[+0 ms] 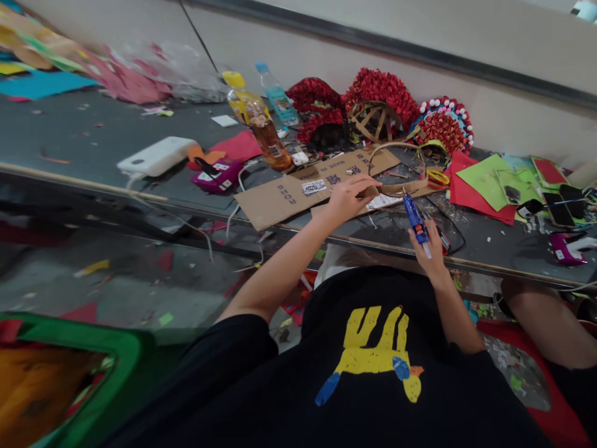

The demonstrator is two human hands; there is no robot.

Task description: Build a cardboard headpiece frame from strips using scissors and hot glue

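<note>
My left hand (351,198) is closed on the near left end of a brown cardboard band frame (410,186), a strip bent into a ring with an arch rising over it. In my right hand (430,250) is a blue glue gun (414,218), its tip touching or very close to the band's near side. A white glue stick pokes out of the gun's rear end. Under and left of the frame lies a flattened cardboard sheet (289,199) with printed lettering. Yellow-handled scissors (437,179) rest just right of the frame.
Red ruffled headpieces (380,93) stand against the wall, beside two bottles (265,127). Coloured sheets (482,180) and a phone lie right. A white power bank (156,155) and purple tape dispenser-like object (217,175) sit left. Another person's leg (545,317) is at right.
</note>
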